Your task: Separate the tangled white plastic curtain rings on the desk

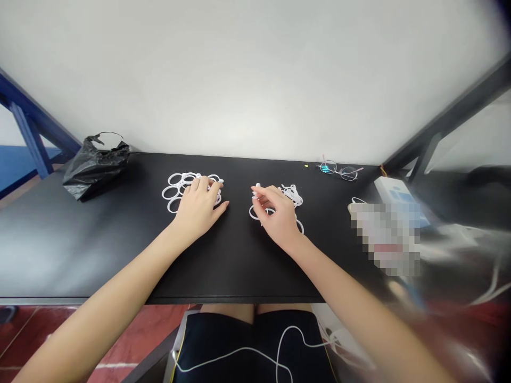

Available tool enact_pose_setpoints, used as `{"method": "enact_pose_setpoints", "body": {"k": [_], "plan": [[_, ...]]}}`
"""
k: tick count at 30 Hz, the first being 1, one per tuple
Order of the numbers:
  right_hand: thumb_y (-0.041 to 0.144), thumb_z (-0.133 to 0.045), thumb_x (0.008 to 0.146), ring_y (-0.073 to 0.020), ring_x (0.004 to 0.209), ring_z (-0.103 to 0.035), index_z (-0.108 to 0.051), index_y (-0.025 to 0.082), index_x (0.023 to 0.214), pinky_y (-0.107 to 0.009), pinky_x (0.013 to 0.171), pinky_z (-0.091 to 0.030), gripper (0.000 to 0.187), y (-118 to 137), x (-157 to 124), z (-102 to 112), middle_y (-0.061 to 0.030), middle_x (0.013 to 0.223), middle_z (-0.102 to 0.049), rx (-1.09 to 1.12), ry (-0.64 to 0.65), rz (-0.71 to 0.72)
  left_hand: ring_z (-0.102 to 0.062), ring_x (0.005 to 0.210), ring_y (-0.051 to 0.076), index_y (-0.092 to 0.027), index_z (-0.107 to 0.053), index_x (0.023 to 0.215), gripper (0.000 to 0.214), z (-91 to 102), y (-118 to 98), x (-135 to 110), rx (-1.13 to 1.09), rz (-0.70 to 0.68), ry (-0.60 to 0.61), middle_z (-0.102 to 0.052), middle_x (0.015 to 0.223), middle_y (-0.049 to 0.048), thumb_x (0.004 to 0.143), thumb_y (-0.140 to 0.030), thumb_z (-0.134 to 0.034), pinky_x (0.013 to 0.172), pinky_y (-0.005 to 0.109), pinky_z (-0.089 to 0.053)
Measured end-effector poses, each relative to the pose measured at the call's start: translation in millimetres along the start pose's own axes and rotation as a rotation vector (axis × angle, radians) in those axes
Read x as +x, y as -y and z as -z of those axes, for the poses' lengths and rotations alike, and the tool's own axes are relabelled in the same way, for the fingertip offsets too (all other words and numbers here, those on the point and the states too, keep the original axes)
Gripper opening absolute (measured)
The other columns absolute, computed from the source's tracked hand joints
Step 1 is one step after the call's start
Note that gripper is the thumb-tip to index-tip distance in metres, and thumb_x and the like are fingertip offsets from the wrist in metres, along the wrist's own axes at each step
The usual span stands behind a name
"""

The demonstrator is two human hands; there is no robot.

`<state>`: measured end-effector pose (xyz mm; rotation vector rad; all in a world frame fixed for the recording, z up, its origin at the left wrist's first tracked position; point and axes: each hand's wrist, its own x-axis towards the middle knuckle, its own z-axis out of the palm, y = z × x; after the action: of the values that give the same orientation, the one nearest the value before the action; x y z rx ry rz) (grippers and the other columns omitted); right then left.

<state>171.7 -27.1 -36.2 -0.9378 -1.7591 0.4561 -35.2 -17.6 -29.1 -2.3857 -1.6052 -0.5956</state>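
Observation:
On the left, a cluster of joined white plastic rings (169, 192) lies flat on the black table. My left hand (199, 201) rests palm down over its right part, fingers stretched on the rings and thumb held out to the side. A second group of white rings (253, 213) sits to the right, largely covered by my right hand (275, 210). Thumb and fingertips of that hand are pinched around a small white plastic piece (257, 185), whose exact shape is hard to make out. Just behind this hand lies a small tangled pile of white loops (294, 195).
A crumpled black plastic bag (98, 167) stands at the back left of the black table (99, 255). Eyeglasses (338, 170) lie near the wall at the right. A white and blue box (399, 194) and a blurred item are further right. A white cable (239, 350) crosses my lap.

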Motion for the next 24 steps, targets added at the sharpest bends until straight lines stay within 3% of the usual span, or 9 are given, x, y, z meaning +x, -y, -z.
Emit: {"method": "enact_pose_setpoints", "body": {"k": [4,7,10,13,19,24], "plan": [[0.025,-0.058,0.092,-0.0132,0.071,-0.063,-0.069,0.022,0.103,-0.026,0.062,-0.058,0.016,3,0,0,-0.0029,0.085,-0.063,0.018,0.018,0.004,-0.055,0.106,0.025,-0.019,-0.053,0.118,0.029,6.5,-12,0,-0.386,-0.129,-0.065,-0.058,0.110,0.0097,0.089,-0.018,-0.049,0.094,0.043,-0.046],[0.028,-0.059,0.092,-0.0135,0.070,-0.062,-0.069,0.022,0.097,-0.027,0.062,-0.057,0.013,6,0,1,-0.0023,0.080,-0.063,0.022,0.028,0.009,-0.055,0.109,0.022,-0.022,-0.050,0.124,0.039,11.3,-23,-3,-0.698,-0.198,-0.019,-0.058,0.116,0.0084,0.086,-0.012,-0.050,0.095,0.041,-0.048],[0.028,-0.057,0.094,-0.0130,0.070,-0.062,-0.069,0.021,0.093,-0.027,0.066,-0.057,0.014,9,1,3,-0.0018,0.079,-0.064,0.054,0.045,-0.007,-0.056,0.116,0.022,-0.024,-0.048,0.127,0.041,13.1,-30,-5,-1.014,-0.142,0.119,-0.056,0.127,0.0090,0.087,-0.017,-0.056,0.095,0.040,-0.051],[0.030,-0.057,0.094,-0.0132,0.074,-0.064,-0.068,0.021,0.092,-0.028,0.070,-0.057,0.015,11,1,4,-0.0024,0.084,-0.065,0.154,0.063,-0.056,-0.054,0.124,0.023,-0.024,-0.051,0.121,0.034,10.4,-32,-4,-1.261,-0.008,0.176,-0.056,0.131,0.0091,0.089,-0.024,-0.061,0.098,0.041,-0.052],[0.038,-0.059,0.092,-0.0144,0.072,-0.066,-0.066,0.020,0.088,-0.029,0.069,-0.058,0.020,14,0,5,-0.0023,0.080,-0.067,0.366,0.133,-0.246,-0.068,0.099,0.021,-0.017,-0.058,0.113,0.036,0.8,-26,0,-1.479,0.150,0.394,-0.066,0.118,0.0112,0.083,-0.032,-0.071,0.093,0.041,-0.054],[0.042,-0.062,0.090,-0.0147,0.072,-0.067,-0.067,0.019,0.088,-0.030,0.069,-0.058,0.023,14,2,4,-0.0024,0.079,-0.068,0.421,0.121,-0.296,-0.069,0.086,0.018,-0.016,-0.063,0.113,0.040,0.8,-24,2,-1.460,0.215,0.396,-0.071,0.102,0.0083,0.079,-0.034,-0.075,0.085,0.037,-0.055]]}}
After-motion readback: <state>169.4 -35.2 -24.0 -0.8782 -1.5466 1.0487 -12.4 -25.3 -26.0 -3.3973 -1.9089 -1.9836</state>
